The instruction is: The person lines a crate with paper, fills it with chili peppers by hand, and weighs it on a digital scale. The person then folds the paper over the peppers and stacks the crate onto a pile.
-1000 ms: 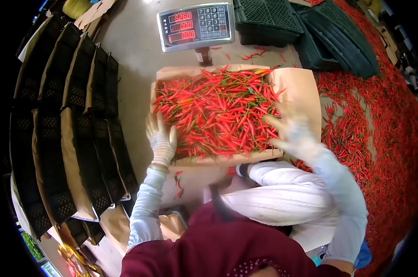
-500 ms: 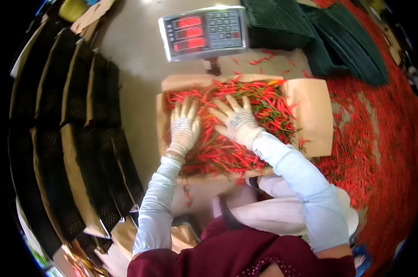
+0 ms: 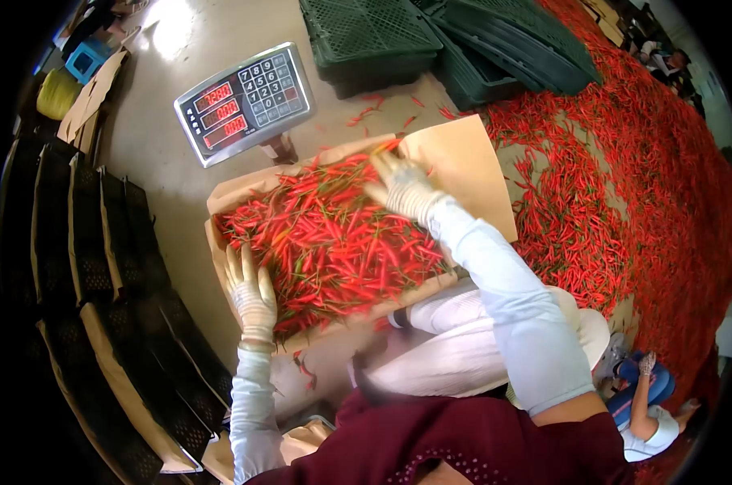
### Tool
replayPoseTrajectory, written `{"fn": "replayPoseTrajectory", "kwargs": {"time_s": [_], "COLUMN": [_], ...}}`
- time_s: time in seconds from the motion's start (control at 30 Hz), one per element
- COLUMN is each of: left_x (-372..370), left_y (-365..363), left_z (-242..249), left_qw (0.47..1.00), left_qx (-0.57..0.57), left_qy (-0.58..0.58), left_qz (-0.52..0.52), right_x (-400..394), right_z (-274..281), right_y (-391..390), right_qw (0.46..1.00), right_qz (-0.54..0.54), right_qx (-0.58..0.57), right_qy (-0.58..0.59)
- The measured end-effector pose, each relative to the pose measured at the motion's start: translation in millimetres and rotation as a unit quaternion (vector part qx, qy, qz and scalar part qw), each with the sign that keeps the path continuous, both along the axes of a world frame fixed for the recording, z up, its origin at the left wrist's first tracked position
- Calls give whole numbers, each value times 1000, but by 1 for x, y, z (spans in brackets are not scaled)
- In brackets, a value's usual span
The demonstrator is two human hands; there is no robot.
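Note:
Red chillies (image 3: 342, 250) fill a paper-lined box (image 3: 301, 338) in front of me, mixed with some green and orange ones. My left hand (image 3: 251, 289), in a cream glove with striped cuff, lies open on the chillies at the box's left edge, fingers pointing up. My right hand (image 3: 402, 184), gloved the same way and slightly blurred, rests with fingers apart on the chillies by the upper right corner, near the raised paper flap (image 3: 463, 162). A scale display (image 3: 245, 103) with lit red digits stands just beyond the box.
Dark crates (image 3: 111, 234) with paper liners stand stacked at the left. Green crates (image 3: 374, 40) are beyond the box. A large spread of chillies (image 3: 576, 242) covers the floor at the right. Another person (image 3: 649, 420) sits at the lower right.
The view has turned, so the box and scale appear tilted and further left. My hands have moved apart, the left to the box's left edge and the right to its upper right corner.

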State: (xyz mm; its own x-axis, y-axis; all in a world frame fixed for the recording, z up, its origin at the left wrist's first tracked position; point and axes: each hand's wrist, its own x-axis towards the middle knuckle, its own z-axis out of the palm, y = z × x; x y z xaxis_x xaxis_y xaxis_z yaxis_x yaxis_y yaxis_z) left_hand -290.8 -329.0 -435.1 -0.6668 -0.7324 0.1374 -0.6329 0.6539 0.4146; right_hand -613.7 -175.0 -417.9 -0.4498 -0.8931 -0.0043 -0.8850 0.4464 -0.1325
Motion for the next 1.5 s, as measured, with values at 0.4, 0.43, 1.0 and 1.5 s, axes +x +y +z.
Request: {"fn": "replayPoseTrajectory", "kwargs": {"time_s": [0.4,0.43,1.0,1.5], "left_x": [24,23,24,-28], "left_y": [17,19,43,158], "left_z": [3,6,-3,34], "left_qw": [993,994,997,946], "left_qx": [48,48,-39,89], "left_qy": [103,100,57,194], "left_qz": [-7,-6,-37,-243], "right_x": [-23,-23,-31,-6], "right_z": [21,23,54,-51], "right_y": [-6,-6,83,147], "right_qw": [986,993,965,631], "right_qz": [8,-3,39,-396], "right_qx": [-149,-103,-222,-175], "right_qy": [76,53,-134,-644]}}
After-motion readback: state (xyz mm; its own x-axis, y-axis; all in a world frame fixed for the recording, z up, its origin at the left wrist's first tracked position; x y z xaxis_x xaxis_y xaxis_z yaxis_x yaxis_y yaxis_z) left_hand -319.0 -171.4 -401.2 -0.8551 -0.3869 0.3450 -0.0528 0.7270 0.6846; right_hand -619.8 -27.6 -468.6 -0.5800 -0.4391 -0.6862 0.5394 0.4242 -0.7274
